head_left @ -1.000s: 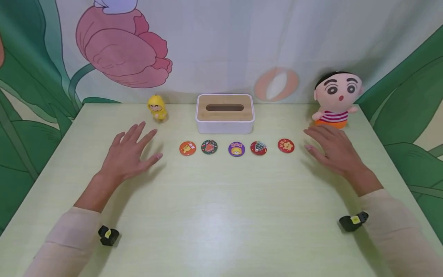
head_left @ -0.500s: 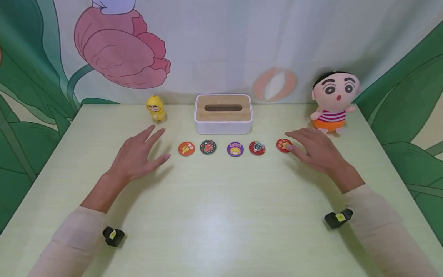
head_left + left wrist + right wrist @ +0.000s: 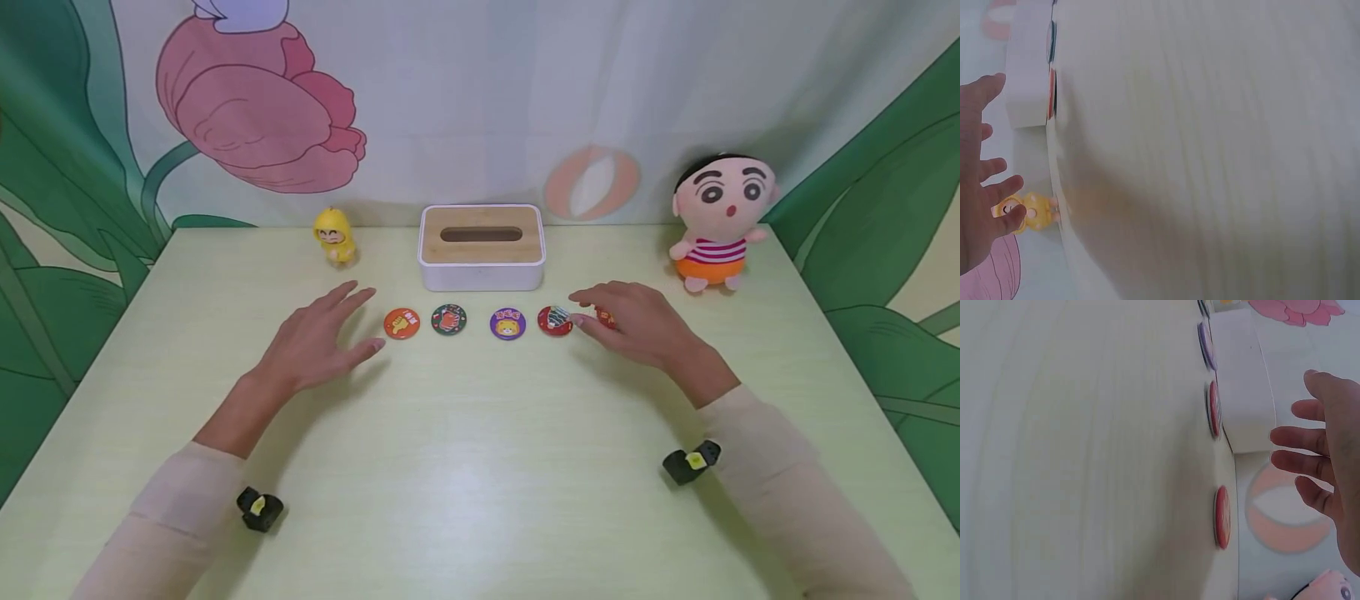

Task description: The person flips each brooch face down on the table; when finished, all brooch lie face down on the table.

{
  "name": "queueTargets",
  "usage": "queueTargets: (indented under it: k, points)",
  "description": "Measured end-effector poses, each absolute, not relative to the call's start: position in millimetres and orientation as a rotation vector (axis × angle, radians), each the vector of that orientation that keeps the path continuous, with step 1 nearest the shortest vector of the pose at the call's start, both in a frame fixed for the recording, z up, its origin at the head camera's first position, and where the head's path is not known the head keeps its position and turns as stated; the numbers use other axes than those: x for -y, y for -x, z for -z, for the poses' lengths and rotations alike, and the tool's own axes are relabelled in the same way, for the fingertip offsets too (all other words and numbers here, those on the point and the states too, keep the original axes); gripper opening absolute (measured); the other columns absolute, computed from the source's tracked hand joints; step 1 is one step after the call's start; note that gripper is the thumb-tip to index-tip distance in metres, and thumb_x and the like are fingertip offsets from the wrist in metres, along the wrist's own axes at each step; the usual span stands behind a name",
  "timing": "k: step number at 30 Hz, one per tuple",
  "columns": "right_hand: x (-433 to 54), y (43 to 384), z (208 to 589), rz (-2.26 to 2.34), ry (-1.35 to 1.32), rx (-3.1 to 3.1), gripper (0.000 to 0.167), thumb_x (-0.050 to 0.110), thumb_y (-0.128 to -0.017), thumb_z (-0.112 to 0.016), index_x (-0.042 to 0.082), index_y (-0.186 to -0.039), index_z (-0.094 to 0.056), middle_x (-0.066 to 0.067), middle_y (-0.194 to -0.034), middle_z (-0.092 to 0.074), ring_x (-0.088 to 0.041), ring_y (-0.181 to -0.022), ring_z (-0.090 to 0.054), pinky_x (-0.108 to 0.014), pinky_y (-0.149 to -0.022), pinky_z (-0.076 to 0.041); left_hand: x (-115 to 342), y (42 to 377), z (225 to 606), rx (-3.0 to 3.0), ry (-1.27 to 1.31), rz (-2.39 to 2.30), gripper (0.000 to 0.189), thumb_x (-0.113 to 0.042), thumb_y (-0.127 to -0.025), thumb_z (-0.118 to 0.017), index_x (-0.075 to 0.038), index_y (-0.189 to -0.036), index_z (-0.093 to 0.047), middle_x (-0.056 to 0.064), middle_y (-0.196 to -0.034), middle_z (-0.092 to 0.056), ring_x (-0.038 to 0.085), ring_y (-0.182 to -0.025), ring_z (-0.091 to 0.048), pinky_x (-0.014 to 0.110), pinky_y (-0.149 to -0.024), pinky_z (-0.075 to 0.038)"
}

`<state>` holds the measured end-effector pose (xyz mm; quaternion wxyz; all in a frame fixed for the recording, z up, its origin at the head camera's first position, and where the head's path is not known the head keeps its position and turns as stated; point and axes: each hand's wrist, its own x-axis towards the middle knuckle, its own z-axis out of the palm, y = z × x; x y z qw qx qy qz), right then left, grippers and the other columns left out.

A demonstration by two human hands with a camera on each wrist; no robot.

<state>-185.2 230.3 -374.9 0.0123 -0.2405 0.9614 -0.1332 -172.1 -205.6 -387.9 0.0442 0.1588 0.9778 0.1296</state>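
1. Clock directions are read from the middle of the pale tabletop, with twelve placed at the far edge. Nearest, a black left device is seen at eight o'clock and a black right device between three and four, each beside a sleeve.
2. The left hand, near ten o'clock, is raised above the tabletop; its fingers are spread and slightly bent, with nothing held.
3. The right hand, at two o'clock, is likewise raised; its fingers are loosely curved and parted, with nothing held.
4. Round discs are laid flat in a row: orange disc (ten-thirty, nearest the left hand), green disc (eleven), purple disc (one), striped red disc (one-thirty) and end red disc (two, partly covered by the right hand in the head view).
5. Beyond, a yellow figurine is stood at ten-thirty, a wood-topped box at twelve and a plush doll at two.
6. Farthest, a printed curtain is hung.
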Motion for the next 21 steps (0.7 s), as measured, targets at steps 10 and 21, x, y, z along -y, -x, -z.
queueTargets:
  k: [10,21]
  points:
    - [-193,194,374,0.508,0.800,-2.923,0.043,0.039,-0.100,-0.058,0.012,-0.132,-0.067,-0.009,-0.124,-0.072,-0.026,-0.104,-0.067,-0.046,-0.093,-0.054,198,178,391,-2.977,-0.516,-0.476,0.072,-0.051,-0.094,-0.062,-0.018,-0.155,-0.043,0.016,-0.158,-0.046,0.040,-0.143,-0.045,0.064,-0.110,-0.040]
    - [-150,207,378,0.674,0.884,-2.842,0.036,0.031,-0.096,-0.065,0.011,-0.124,-0.072,-0.004,-0.109,-0.076,-0.020,-0.087,-0.065,-0.034,-0.076,-0.050,195,185,389,-2.847,-0.407,-0.545,0.070,-0.052,-0.094,-0.063,-0.020,-0.153,-0.045,0.014,-0.159,-0.045,0.038,-0.148,-0.040,0.062,-0.116,-0.037]
